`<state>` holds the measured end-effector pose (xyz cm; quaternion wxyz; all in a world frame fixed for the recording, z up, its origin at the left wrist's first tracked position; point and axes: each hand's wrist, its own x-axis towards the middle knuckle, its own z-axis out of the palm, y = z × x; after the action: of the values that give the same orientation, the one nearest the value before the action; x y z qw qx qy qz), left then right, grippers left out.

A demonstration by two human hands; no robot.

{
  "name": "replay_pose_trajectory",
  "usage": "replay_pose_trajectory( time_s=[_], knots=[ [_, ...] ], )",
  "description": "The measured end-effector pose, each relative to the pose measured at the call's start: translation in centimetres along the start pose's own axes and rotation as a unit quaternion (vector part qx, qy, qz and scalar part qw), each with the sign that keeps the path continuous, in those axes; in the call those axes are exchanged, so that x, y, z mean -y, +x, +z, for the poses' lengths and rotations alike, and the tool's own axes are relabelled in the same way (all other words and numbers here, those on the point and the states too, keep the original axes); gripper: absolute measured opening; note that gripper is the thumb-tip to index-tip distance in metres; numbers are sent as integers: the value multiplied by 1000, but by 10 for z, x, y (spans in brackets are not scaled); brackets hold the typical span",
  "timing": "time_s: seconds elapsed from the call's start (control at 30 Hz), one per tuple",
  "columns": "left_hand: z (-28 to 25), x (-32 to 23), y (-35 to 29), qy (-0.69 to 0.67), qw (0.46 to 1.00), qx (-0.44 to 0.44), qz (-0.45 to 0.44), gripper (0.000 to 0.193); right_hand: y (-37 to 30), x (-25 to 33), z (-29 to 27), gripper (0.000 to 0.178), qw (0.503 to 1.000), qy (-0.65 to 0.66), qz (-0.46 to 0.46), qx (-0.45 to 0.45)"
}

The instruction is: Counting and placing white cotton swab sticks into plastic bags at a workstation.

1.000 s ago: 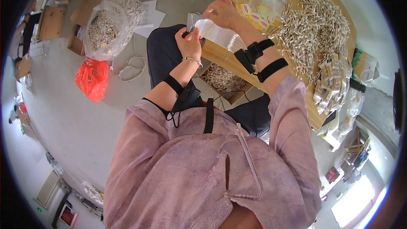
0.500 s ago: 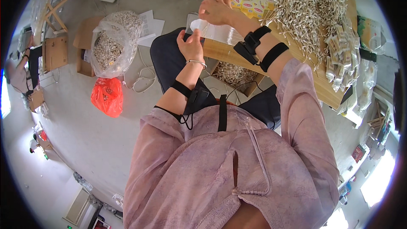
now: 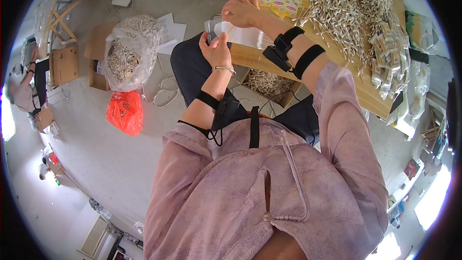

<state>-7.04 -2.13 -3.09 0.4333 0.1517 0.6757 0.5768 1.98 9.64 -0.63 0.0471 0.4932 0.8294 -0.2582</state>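
Note:
My left hand (image 3: 219,54) is palm up at the near left corner of the table, its thumb and fingers apart. Just beyond it, my right hand (image 3: 242,11) is bent over with curled fingers; what they hold, if anything, is hidden. Between and beside the hands is a clear plastic piece (image 3: 211,23), its exact kind unclear. A few thin cotton swabs (image 3: 232,33) seem to show below the right hand. Under the right wrist, a translucent plastic sheet or bag (image 3: 249,37) lies along the table edge. Yellow-and-white printed cards (image 3: 279,6) lie past the right hand.
A large heap of cotton swabs (image 3: 353,7) covers the right of the wooden table (image 3: 332,58), beside packed clear bags (image 3: 390,62). Below stands an open box of swabs (image 3: 269,83). Left on the floor are a swab-filled bag (image 3: 127,58), a red bag (image 3: 125,113) and cables (image 3: 166,89).
My right hand has shifted slightly left, and the clear plastic piece beside it has moved a little left. My left hand stays nearly in place. The whole view has tilted slightly.

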Motion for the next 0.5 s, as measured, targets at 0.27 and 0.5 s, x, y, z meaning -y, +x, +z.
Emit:
replay_pose_trajectory(
  time_s=[0.27,0.5],
  knots=[
    [-2,0,8,4,999,33,25,69,-3,8,-4,27,1000,17,13,2],
    [-8,11,13,24,997,64,35,66,-3,-3,-5,24,1000,-15,-23,-6]
  ],
)
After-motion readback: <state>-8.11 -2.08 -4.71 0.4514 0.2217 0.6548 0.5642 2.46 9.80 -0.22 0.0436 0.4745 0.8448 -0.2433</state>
